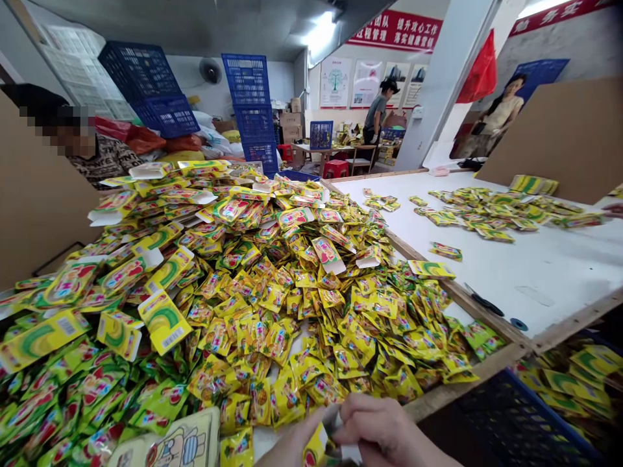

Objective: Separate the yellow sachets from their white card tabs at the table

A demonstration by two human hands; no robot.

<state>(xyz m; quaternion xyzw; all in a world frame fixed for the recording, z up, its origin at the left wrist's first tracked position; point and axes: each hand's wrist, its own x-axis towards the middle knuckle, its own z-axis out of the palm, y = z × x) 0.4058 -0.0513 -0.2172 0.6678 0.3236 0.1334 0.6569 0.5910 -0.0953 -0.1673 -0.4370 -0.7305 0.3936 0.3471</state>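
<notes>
At the bottom edge of the head view, my left hand (pixel 289 449) is wrapped round a small yellow cardboard box (pixel 315 445) with its white flaps open. My right hand (pixel 387 429) has its fingers curled and pressed at the open end of that same box; whether a packet is between them is hidden. Just beyond my hands lie many yellow pineapple-print packets (pixel 287 395), piled on the table. Green watermelon-print packets (pixel 97 383) are heaped at the left. A pale tin with cartoon figures (pixel 180 444) sits left of my left hand, partly out of frame.
Open yellow boxes (pixel 165 321) top the heap. Wooden strips edge the white table (pixel 496 272), which bears scissors (pixel 484 299), a dark tape roll (pixel 518 324) and more boxes. A blue crate (pixel 540 415) stands below right. A co-worker (pixel 109 155) is at left; others are farther back.
</notes>
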